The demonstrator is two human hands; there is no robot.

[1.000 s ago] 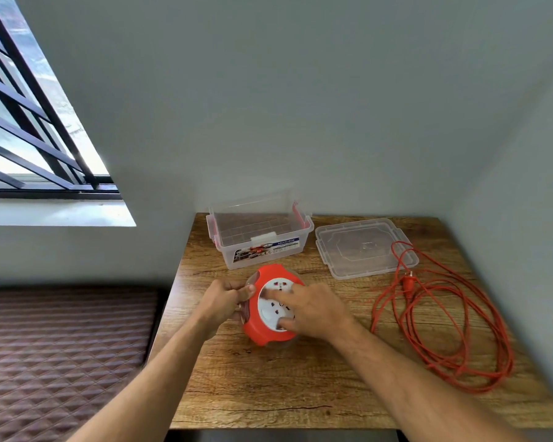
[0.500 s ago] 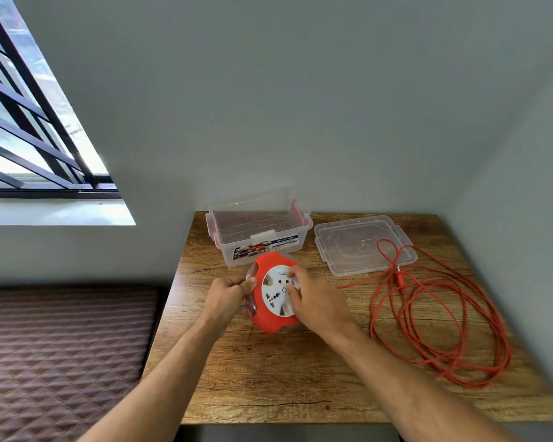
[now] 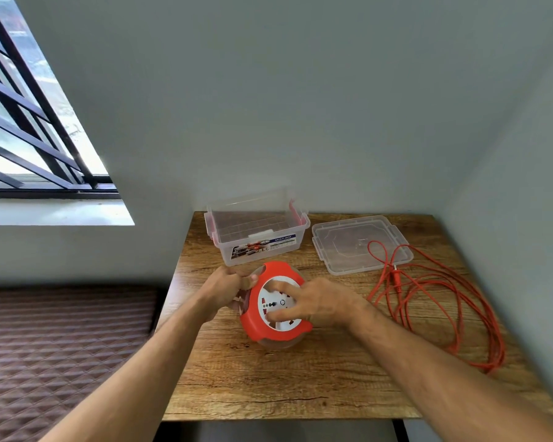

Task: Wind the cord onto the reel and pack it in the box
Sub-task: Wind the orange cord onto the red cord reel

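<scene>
reel point(image 3: 270, 306): its white socket face is turned further than a second ago; the red rim now tilts toward the left, with a different set of sockets showing.
right hand point(image 3: 316, 301): its fingers point(image 3: 280, 287) now spread across the white face, where half a second ago they gripped the right edge.
left hand point(image 3: 227, 288): sits a little higher on the left rim than before.
cord point(image 3: 434, 301): the loops on the bench point(image 3: 300, 378) lie drawn in slightly; the plug end has shifted nearer the lid point(image 3: 358, 242).
</scene>
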